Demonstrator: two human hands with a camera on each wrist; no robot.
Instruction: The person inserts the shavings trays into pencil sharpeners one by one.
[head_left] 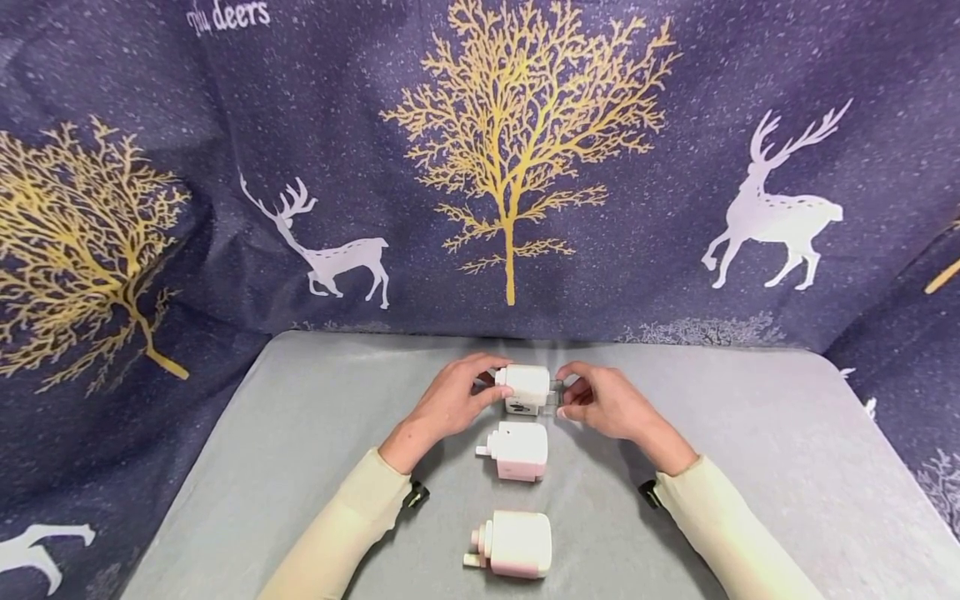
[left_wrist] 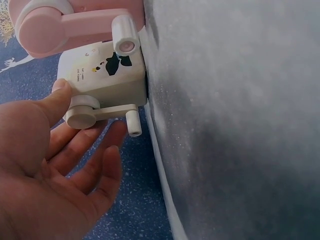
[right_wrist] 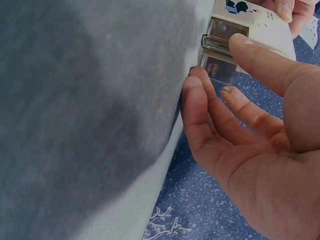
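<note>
A white crank pencil sharpener (head_left: 527, 380) with a dark printed picture stands at the far end of a row. My left hand (head_left: 452, 398) holds its crank end, thumb on the near side and fingers behind. In the left wrist view the sharpener's crank (left_wrist: 107, 114) passes close over those fingers. On the opposite end, my right hand (head_left: 611, 402) pinches the clear shavings drawer (right_wrist: 218, 57) between thumb and fingers. The drawer sticks out from the sharpener's body, and dark print shows through it in the right wrist view.
Nearer on the grey table (head_left: 300, 467) sits a pink-and-white sharpener (head_left: 522, 452), with another pale sharpener (head_left: 521, 542) nearest me. Both cranks point left. A dark blue cloth (head_left: 615, 283) with trees and deer hangs behind the table's far edge.
</note>
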